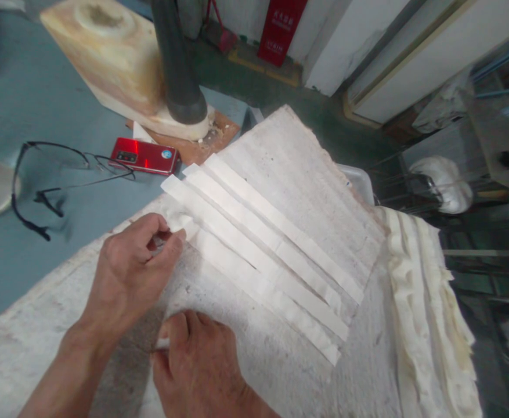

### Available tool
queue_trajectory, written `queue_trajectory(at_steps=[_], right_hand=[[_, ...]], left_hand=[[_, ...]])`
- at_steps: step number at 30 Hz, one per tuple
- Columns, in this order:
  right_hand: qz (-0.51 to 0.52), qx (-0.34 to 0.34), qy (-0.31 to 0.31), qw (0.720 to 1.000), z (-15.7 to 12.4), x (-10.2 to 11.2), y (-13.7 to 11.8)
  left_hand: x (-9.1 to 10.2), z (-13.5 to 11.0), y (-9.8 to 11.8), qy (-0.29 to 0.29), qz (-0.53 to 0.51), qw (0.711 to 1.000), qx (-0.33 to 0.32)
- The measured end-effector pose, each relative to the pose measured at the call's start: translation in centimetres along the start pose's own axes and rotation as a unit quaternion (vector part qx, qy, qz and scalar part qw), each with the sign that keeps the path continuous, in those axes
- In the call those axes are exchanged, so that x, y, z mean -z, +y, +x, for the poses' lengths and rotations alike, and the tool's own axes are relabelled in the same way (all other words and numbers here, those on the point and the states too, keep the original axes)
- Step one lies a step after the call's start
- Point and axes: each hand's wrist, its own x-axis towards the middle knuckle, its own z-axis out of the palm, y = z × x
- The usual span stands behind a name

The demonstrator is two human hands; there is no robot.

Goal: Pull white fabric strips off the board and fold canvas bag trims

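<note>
Several long white strips, thin like paper or cloth, lie side by side on a pale, worn board (293, 148). My left hand (132, 270) pinches the crumpled left end of the nearest strip (237, 278) between thumb and fingers. Closer to me, my right hand (199, 360) is closed with its knuckles up, low over the work surface (275, 354). A small white piece (162, 343) sticks out between its thumb and forefinger; the rest is hidden in the grip.
Black-framed glasses (58, 145) and a red phone (145, 155) rest on the blue-green table (89, 215). Behind them stands a cream block (123, 64) beside a dark upright cylinder (180, 69). A stack of wavy cream sheets (423, 302) hangs at the right edge.
</note>
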Motion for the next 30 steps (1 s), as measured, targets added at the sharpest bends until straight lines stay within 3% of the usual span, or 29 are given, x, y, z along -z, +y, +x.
queue_trajectory(at_steps=[7,13,15,17,20,22,26,30], right_hand=[[-0.021,0.014,0.005,1.0,-0.1,-0.2,0.0],[-0.006,0.019,0.018,1.0,-0.3,-0.6,0.3],[0.005,0.012,0.017,1.0,-0.5,-0.6,0.5],[0.007,0.016,0.008,1.0,-0.6,-0.4,0.6],[0.008,0.039,-0.003,0.999,-0.7,0.0,0.6],[0.005,0.042,0.0,0.999,-0.7,0.1,0.5],[0.007,0.041,0.024,0.999,-0.7,-0.2,0.5],[0.012,0.047,0.018,0.999,-0.9,-0.2,1.1]], left_hand=[[-0.4,-1.8,-0.7,-0.017,-0.076,0.994,0.073],[-0.3,-1.9,0.6,0.017,-0.015,0.997,-0.073],[-0.7,-1.9,0.8,0.019,-0.048,0.998,-0.035],[-1.1,-2.0,0.5,0.017,-0.117,0.992,0.048],[-1.5,-2.2,-0.4,0.008,-0.265,0.953,0.145],[-1.5,-2.3,-0.5,-0.007,-0.328,0.932,0.153],[-1.7,-2.5,0.1,-0.064,-0.329,0.934,0.121],[-1.8,-2.8,0.1,-0.015,-0.352,0.929,0.116]])
